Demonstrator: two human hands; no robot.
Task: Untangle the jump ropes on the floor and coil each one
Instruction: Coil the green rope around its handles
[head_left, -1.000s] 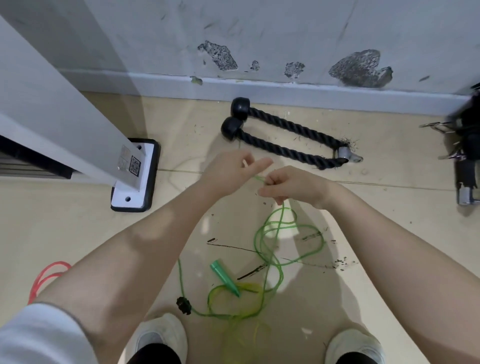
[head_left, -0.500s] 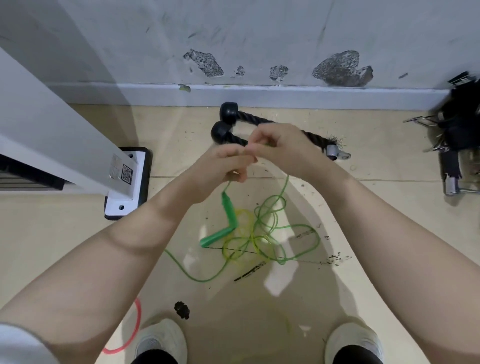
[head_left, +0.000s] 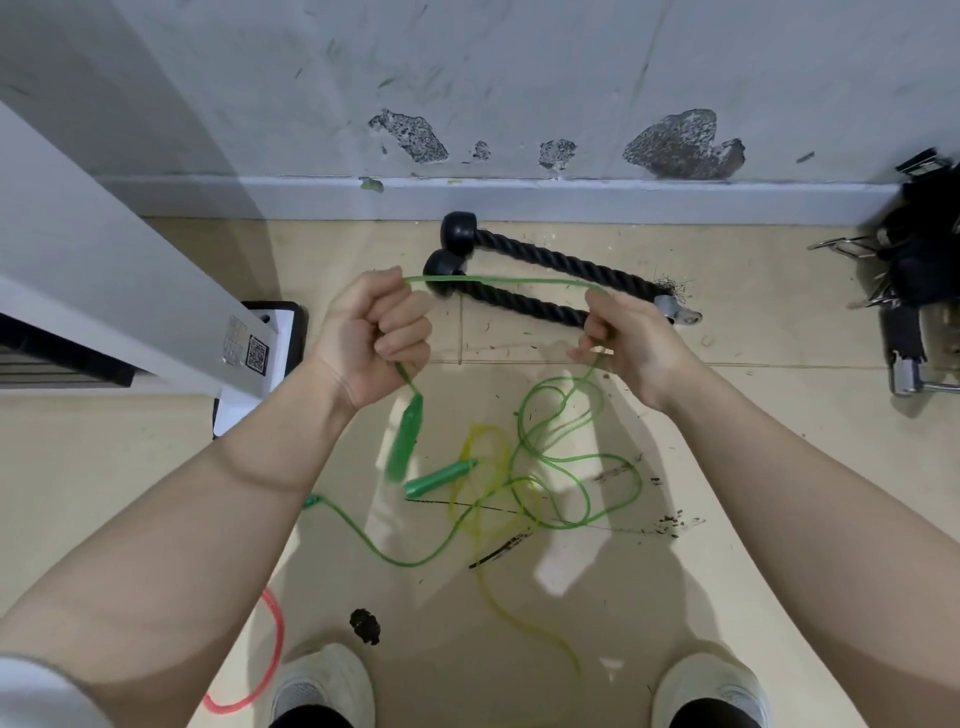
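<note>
Green jump rope (head_left: 550, 467): left hand (head_left: 371, 332) and right hand (head_left: 623, 332), close together half a second ago, now apart, each gripping the cord stretched taut between them, one handle (head_left: 405, 441) dangling, remainder on floor (head_left: 727, 467) crossing yellow rope (head_left: 483, 467); first coil length measured, untangling unfinished.

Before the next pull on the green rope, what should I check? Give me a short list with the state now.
1. Left hand grips green rope: ok.
2. Right hand holds same rope: ok.
3. Stretch between hands straight: ok.
4. One green handle hangs below left hand: ok.
5. Green rope free of yellow rope on floor: not ok, they cross.
6. Knots in the pile: cannot tell.
</note>
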